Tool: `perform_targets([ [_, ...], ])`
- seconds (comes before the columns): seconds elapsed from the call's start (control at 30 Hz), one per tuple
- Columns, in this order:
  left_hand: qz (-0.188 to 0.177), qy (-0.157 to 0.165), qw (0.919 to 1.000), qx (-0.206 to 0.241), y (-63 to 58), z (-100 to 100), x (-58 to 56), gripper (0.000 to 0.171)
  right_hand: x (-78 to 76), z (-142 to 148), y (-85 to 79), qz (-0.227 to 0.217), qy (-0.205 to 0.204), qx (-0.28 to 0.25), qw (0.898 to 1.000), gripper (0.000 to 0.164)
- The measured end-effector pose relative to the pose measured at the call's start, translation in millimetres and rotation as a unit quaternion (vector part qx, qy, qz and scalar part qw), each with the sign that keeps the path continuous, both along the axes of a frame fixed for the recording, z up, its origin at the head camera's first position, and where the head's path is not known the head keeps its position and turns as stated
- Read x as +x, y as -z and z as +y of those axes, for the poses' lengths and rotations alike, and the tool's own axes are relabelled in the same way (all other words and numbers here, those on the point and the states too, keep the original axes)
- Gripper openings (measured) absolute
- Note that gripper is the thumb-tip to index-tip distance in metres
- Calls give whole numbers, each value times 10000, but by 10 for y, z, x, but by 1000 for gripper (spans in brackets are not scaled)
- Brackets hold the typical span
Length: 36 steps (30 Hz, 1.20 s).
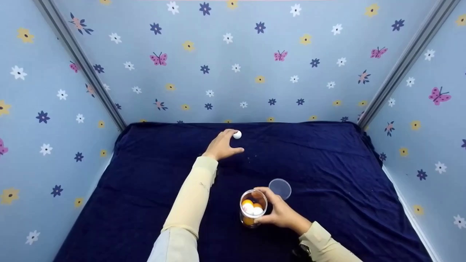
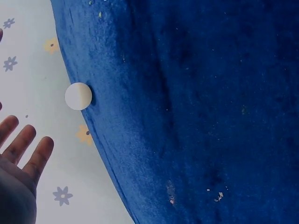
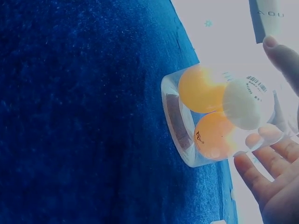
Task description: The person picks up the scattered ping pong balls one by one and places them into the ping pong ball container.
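Reaching for the white ball (image 1: 237,135), which lies on the dark blue cloth over the surface (image 1: 327,163), near the middle of its far edge. Left hand (image 1: 222,145) stretched forward, fingers loosely spread and holding nothing; from the head view the fingertips look to be touching or just beside the ball, while the left wrist view shows the ball (image 2: 78,96) apart from the fingers (image 2: 28,149), so contact cannot be told for sure.

Best done, by judgement, with fingers cupped over the ball from above and the thumb closed under it, since a light round ball on cloth would roll off toward the far edge at a sideways nudge.

Right hand (image 1: 282,213) curled round a clear jar (image 1: 252,212) toward the near edge, holding it upright with orange and white balls (image 3: 219,112) inside. Round lid (image 1: 280,188) flat on the cloth just beyond that hand. Worth keeping the jar steady and mouth up.
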<state>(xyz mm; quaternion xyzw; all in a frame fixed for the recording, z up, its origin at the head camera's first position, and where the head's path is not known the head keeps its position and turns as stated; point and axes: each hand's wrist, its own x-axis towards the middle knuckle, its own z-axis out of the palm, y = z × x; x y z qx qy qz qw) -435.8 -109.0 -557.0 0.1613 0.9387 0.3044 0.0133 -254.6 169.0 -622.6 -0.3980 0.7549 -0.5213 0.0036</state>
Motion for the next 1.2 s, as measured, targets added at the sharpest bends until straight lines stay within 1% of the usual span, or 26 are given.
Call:
perform_targets([
  [0.2, -80, -11, 9997, -223, 31, -38, -60, 88, -1, -13, -4, -69, -29, -60, 10000, 91],
  [0.33, -108, -40, 9995, -304, 42, -45, -93, 92, -6, 1, 13, -127, -33, 2, 9999, 90],
  [0.5, -230, -30, 9990, -373, 60, -24, -152, 96, -11, 18, 35, -137, 32, 109, 9998, 89],
  [0.63, -286, -35, 9988, -405, 83, 5, -194, 96, -7, 19, 19, -179, 61, 149, 9997, 90],
  [0.77, -325, -59, 9985, -445, 104, 25, -207, 95, 2, 14, 2, -174, 87, 179, 9997, 90],
  [0.93, -414, -64, 9977, -529, 125, 38, -226, 93, 1, 11, 5, -129, 79, 156, 9998, 90],
  [1.2, -519, -25, 9963, -679, 165, 57, -290, 94, -7, 19, 16, -125, 98, 151, 9998, 90],
])
